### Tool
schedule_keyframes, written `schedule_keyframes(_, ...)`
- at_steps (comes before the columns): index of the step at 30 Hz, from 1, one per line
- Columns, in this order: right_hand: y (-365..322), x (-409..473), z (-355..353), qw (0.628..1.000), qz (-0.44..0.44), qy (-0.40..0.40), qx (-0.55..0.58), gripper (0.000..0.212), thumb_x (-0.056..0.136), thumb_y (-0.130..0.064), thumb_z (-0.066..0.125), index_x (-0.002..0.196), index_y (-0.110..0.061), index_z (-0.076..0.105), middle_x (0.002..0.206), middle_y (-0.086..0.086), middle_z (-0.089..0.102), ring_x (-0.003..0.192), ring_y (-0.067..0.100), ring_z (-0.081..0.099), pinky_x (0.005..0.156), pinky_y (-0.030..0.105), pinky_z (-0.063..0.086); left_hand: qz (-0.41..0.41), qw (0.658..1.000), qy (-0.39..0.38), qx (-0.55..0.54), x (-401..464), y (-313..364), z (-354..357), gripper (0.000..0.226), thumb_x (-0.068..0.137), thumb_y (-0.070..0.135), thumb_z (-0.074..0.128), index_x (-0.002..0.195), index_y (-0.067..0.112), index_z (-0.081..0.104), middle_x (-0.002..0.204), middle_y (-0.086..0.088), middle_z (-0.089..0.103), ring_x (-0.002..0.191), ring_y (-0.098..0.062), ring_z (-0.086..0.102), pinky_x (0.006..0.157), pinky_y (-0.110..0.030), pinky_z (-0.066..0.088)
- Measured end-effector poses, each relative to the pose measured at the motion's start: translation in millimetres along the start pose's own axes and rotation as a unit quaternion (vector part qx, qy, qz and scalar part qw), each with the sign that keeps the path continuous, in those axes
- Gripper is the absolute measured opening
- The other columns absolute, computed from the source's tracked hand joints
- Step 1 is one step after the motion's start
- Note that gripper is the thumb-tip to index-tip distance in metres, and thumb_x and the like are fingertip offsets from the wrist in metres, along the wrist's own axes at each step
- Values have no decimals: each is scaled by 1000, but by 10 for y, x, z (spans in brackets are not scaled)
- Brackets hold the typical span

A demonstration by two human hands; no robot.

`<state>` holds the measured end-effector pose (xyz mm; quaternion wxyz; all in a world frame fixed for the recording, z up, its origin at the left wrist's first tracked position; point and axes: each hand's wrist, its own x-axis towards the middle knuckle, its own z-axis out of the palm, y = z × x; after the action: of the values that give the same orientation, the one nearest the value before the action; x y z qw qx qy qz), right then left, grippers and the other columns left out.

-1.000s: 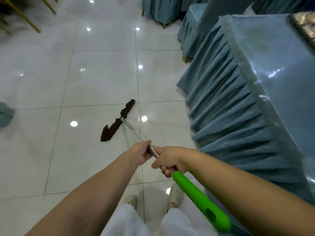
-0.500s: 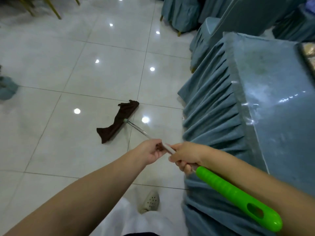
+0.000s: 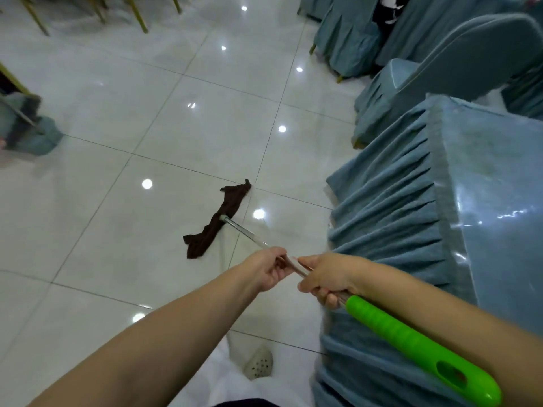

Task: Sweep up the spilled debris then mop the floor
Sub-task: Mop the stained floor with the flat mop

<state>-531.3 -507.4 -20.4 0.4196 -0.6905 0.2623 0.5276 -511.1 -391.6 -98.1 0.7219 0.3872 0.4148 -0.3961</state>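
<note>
Since 0.5 s ago the dark mop cloth [image 3: 217,220] has slid a little toward the blue-skirted table [image 3: 411,201] and now lies stretched along the floor with its far tip at a tile joint, while more of the covered chairs [image 3: 417,80] has come into sight at upper right. Flat on the glossy white tile floor [image 3: 117,230], the cloth sits at the end of the metal mop pole [image 3: 244,230], which slants back toward the person. The left hand [image 3: 269,268] pinches the pole with curled fingers, just ahead of the right hand [image 3: 327,282], which is wrapped round the pole where the metal meets the green handle [image 3: 411,345]. That handle runs back along the right forearm, beside the pleated skirt. Below the arms, 1 pale perforated shoe [image 3: 258,367] stands on the tiles. At far left a blurred grey-blue bundle [image 3: 29,130] rests on the floor, with gold chair legs [image 3: 138,13] beyond it.
</note>
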Motion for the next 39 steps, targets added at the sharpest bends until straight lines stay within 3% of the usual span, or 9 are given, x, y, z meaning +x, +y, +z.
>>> schedule_keyframes(6, -962, 132, 99, 999, 19, 1, -44, 60, 94, -1, 51, 145, -28, 35, 49, 1, 39, 31, 5, 34, 32, 13, 32, 6, 999, -13, -43, 157, 788, -348, 26, 98, 4, 45, 73, 0, 46, 69, -13, 46, 63, -20, 53, 86, -38, 48)
schedule_keyframes(9, -1497, 190, 199, 997, 25, 1, -70, 60, 94, -1, 51, 144, -29, 35, 54, 2, 37, 33, 5, 34, 32, 13, 32, 10, 997, -17, -68, 199, 1209, -584, 23, 97, 4, 47, 75, 0, 47, 71, -13, 47, 66, -19, 53, 62, -31, 59)
schedule_keyframes(15, -2442, 293, 478, 990, 29, -28, -137, 23, 94, -1, 50, 100, -23, 54, 50, 1, 36, 32, 5, 32, 32, 12, 32, 33, 992, -19, -125, 161, 1938, -1031, 20, 96, 3, 48, 76, -1, 48, 73, -14, 50, 56, -19, 61, 47, -28, 58)
schedule_keyframes(17, -2686, 344, 608, 986, 28, -36, -159, 23, 94, 0, 49, 105, -20, 56, 51, 1, 35, 33, 5, 31, 33, 12, 31, 45, 989, -18, -139, 122, 2120, -1175, 20, 96, 4, 47, 77, -1, 49, 73, -15, 53, 50, -19, 64, 51, -27, 59)
schedule_keyframes(20, -2978, 446, 797, 982, 22, -47, -184, 34, 94, 0, 49, 124, -16, 52, 52, 2, 34, 34, 6, 31, 33, 12, 30, 61, 987, -3, -148, 75, 2335, -1414, 20, 97, 4, 45, 77, -1, 49, 75, -15, 54, 65, -21, 60, 69, -28, 58)
schedule_keyframes(25, -3372, 685, 1127, 973, 2, -60, -225, 44, 93, 1, 52, 132, -19, 48, 41, 0, 38, 37, 8, 33, 36, 13, 32, 81, 979, 28, -184, 14, 2626, -1849, 24, 95, 2, 44, 72, 0, 48, 71, -14, 52, 63, -20, 56, 42, -22, 56)
schedule_keyframes(31, -3811, 947, 1536, 958, -20, -95, -269, 45, 93, 1, 51, 134, -14, 45, 52, 3, 35, 31, 7, 34, 35, 12, 32, 110, 959, 76, -249, 13, 2915, -2365, 21, 94, 1, 46, 74, -2, 49, 73, -16, 52, 66, -22, 56, 40, -25, 56)
schedule_keyframes(36, -4187, 1154, 1738, 947, -28, -124, -294, 43, 93, 2, 50, 134, -11, 44, 43, 2, 35, 26, 6, 32, 34, 9, 32, 139, 939, 119, -292, 41, 3174, -2638, 25, 95, 1, 45, 70, -1, 47, 69, -16, 49, 61, -21, 53, 35, -22, 52)
schedule_keyframes(39, -4466, 1311, 1806, 936, -26, -153, -314, 32, 92, 2, 50, 121, -11, 50, 45, 2, 35, 27, 7, 32, 34, 10, 32, 157, 927, 132, -313, 68, 3373, -2766, 27, 96, 2, 43, 69, -1, 46, 66, -15, 49, 41, -18, 60, 35, -21, 51)
